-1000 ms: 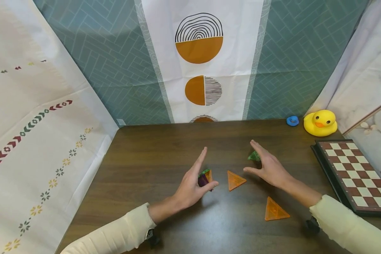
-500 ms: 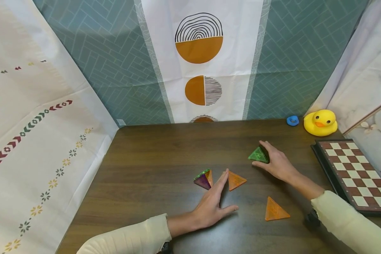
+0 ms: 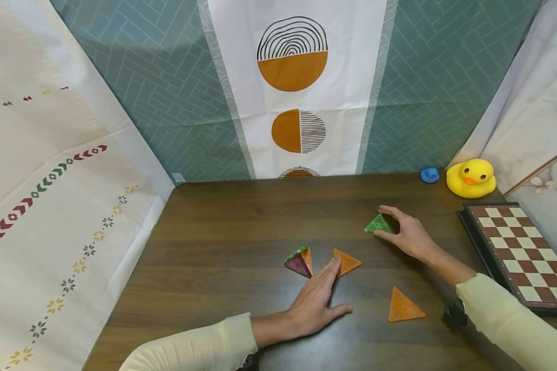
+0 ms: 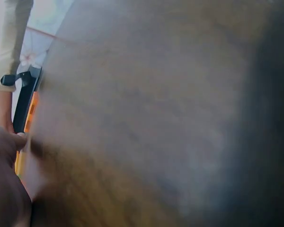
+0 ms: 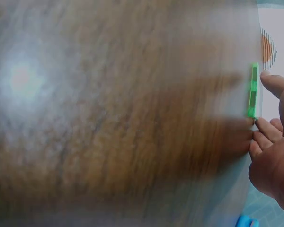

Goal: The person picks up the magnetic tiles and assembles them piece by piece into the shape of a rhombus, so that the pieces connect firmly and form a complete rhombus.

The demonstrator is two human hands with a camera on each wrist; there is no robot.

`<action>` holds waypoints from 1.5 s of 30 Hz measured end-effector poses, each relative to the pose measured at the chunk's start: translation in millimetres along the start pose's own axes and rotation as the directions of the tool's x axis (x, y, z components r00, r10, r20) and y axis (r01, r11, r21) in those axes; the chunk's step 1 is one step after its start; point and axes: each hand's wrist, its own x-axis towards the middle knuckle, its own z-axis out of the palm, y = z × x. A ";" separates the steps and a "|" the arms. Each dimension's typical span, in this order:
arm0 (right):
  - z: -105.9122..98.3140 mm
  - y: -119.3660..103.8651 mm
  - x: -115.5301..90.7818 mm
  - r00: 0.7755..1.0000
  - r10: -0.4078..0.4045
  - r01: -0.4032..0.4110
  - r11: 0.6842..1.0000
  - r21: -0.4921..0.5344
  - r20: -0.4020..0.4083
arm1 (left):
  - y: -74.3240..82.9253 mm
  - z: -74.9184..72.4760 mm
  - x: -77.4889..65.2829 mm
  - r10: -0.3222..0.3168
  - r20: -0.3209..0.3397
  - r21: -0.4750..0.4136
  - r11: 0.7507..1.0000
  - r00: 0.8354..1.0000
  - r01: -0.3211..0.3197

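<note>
In the head view my left hand [image 3: 313, 306] lies low over the table, fingers extended and thumb spread. Its fingertips touch the left edge of an orange translucent triangular tile [image 3: 349, 263]. Just left of those fingertips stands a small built piece of purple, green and orange triangular tiles [image 3: 298, 265]. Farther right, my right hand [image 3: 410, 234] has thumb and fingers curled round a green triangular tile [image 3: 377, 224] at the table. The right wrist view shows this green tile [image 5: 253, 90] edge-on between thumb and fingers. Another orange triangular tile [image 3: 404, 306] lies flat nearer me.
A checkered game board [image 3: 522, 252] with a dark frame sits along the right side of the wooden table [image 3: 213, 221]. At the back right corner are a large yellow rubber duck [image 3: 471, 179] and a small blue one [image 3: 429, 175]. Patterned cloths hang behind and beside the table.
My left hand has moved right from beside the multicolored piece to the middle orange tile. My right hand first shifted slightly right, then its thumb and fingers closed in round the green tile.
</note>
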 end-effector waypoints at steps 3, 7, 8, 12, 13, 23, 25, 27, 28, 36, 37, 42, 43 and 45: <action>-0.7 2.8 0.3 1.000 -0.006 0.006 1.000 0.009 -0.001 | 1.1 0.8 0.7 0.008 -0.005 0.049 0.999 1.000 -0.008; -0.8 3.4 1.0 1.000 -0.021 0.021 1.000 0.008 -0.003 | 2.8 1.1 1.1 0.006 -0.007 0.083 0.997 1.000 -0.005; -0.8 3.2 1.1 1.000 -0.021 0.021 1.000 0.008 -0.006 | 3.1 1.2 1.1 0.004 -0.008 0.086 0.996 1.000 -0.003; -0.3 3.7 1.1 1.000 -0.013 0.014 1.000 0.016 -0.020 | 3.5 1.7 1.0 -0.002 -0.011 0.091 0.996 1.000 0.003; -0.1 4.1 1.2 1.000 -0.012 0.013 1.000 0.020 -0.026 | 3.6 1.8 0.9 -0.003 -0.012 0.093 0.996 1.000 0.004; -0.2 8.4 3.6 0.996 -0.029 0.035 0.996 0.078 -0.085 | 3.9 2.5 0.7 0.008 -0.020 0.102 0.995 1.000 -0.006; -0.9 8.2 3.6 0.996 -0.029 0.035 0.997 0.074 -0.088 | 3.8 2.7 0.7 0.008 -0.021 0.104 0.995 1.000 -0.005; -1.5 7.5 3.5 0.995 -0.032 0.038 0.997 0.067 -0.090 | 3.8 2.8 0.9 0.009 -0.024 0.106 0.994 1.000 -0.007; -1.8 6.9 3.3 0.995 -0.035 0.040 0.997 0.063 -0.092 | 4.0 2.8 0.9 0.012 -0.025 0.107 0.994 1.000 -0.009; -3.7 3.4 4.4 0.996 -0.028 0.030 0.999 0.025 -0.088 | 4.6 3.3 1.1 0.013 -0.028 0.105 0.994 1.000 -0.010; -3.7 2.7 4.6 0.996 -0.026 0.028 0.999 0.022 -0.091 | 4.5 3.4 1.1 0.011 -0.026 0.102 0.995 1.000 -0.008; -4.5 -3.2 4.1 0.994 -0.017 0.022 0.999 0.043 -0.112 | 4.7 3.0 0.7 0.003 -0.019 0.095 0.996 1.000 -0.001; -4.7 -4.5 3.9 0.993 -0.017 0.023 0.998 0.052 -0.120 | 4.9 2.9 0.7 0.002 -0.018 0.092 0.996 1.000 -0.001; -5.2 -7.2 3.5 0.991 -0.012 0.023 0.997 0.079 -0.132 | 4.9 2.7 0.7 0.001 -0.017 0.090 0.996 1.000 0.000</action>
